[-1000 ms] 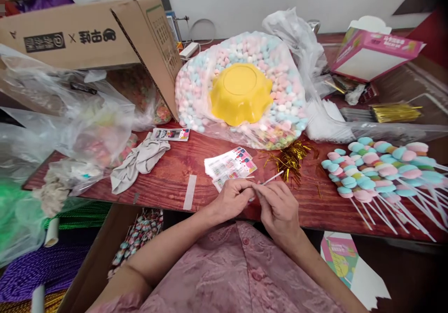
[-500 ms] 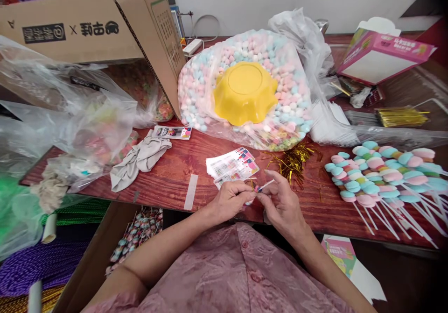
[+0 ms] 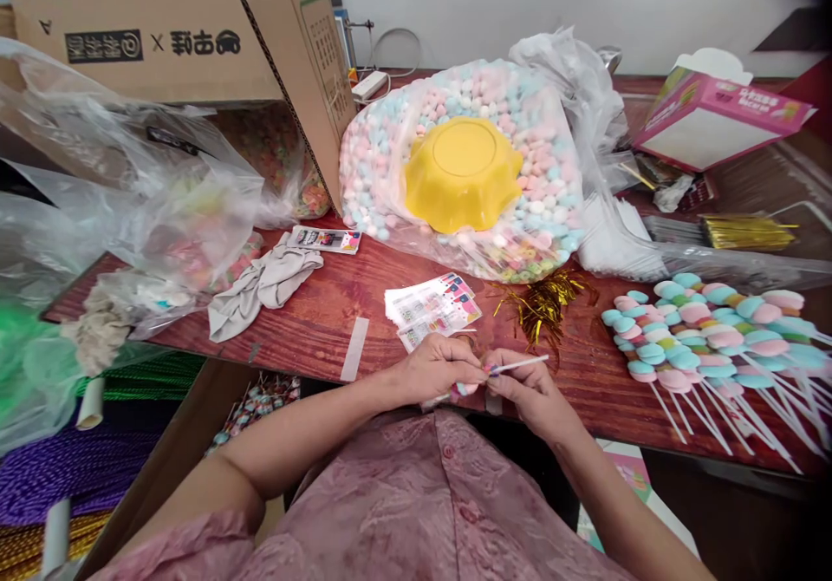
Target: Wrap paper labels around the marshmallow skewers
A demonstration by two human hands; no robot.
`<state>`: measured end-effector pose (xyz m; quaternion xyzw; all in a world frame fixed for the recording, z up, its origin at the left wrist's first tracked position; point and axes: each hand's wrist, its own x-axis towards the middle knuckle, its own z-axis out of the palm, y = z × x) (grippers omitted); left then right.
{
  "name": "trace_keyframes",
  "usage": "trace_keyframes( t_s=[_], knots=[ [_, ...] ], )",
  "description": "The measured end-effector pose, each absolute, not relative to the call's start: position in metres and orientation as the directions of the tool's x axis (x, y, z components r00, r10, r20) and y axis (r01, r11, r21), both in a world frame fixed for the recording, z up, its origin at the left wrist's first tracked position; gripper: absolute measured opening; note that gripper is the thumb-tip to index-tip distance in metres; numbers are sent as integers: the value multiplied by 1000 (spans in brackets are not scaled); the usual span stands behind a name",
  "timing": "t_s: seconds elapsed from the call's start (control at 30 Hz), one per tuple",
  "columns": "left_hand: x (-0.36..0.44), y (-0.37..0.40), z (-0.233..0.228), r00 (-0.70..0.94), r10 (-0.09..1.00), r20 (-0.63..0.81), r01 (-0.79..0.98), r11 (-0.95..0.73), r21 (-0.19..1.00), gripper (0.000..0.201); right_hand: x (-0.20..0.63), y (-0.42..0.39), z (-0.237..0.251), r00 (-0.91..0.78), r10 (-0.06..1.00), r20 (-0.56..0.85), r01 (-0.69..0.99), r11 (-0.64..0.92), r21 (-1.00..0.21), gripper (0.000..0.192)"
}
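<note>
A: Where was the stick (image 3: 525, 362), and how did the hands hold it?

B: It lay level over the near table (image 3: 325, 321) edge. The right hand (image 3: 529, 390) was pinched shut on its middle, the bare end pointing right. The left hand (image 3: 437, 371) was closed on small pastel sweets (image 3: 466, 387) at the other end; I think they sat on the stick, but the fingers hid the joint.

A: How to do this well?

B: In my judgement, keep the stick straight and grip close to the sweets, so it does not bend.

A: Was there room to move?

B: Little. The cards (image 3: 432, 305) and the gold ties (image 3: 542, 302) lay just beyond the hands, the finished skewers (image 3: 702, 334) near on the right. Open wood was to the left, by the tape (image 3: 354, 349).
</note>
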<state>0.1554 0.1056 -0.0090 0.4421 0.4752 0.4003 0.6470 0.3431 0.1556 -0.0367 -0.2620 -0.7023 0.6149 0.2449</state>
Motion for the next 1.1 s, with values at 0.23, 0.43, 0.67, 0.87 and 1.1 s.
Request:
trace_keyframes(
  t_s=[0.23, 0.43, 0.67, 0.87, 1.1],
  knots=[
    [147, 112, -1, 704, 505, -500, -65, 746, 663, 20, 362, 159, 7, -847, -45, 530, -160, 972, -172, 25],
    [143, 127, 1, 814, 344, -469, 139, 667, 732, 18, 352, 161, 18, -824, -168, 540, -252, 964, -85, 26],
    [148, 141, 0, 883, 288, -370, 217, 447, 868, 31, 349, 160, 14, -863, -170, 476, -257, 958, -125, 29],
    [135, 157, 18, 861, 389, -327, 355, -1, 935, 30, 349, 158, 15, -918, -67, 391, -154, 969, -194, 22],
    [133, 121, 75, 553, 833, -26, 813, -532, 237, 21, 344, 167, -2, -925, 231, 302, 184, 967, -177, 16]
  ],
)
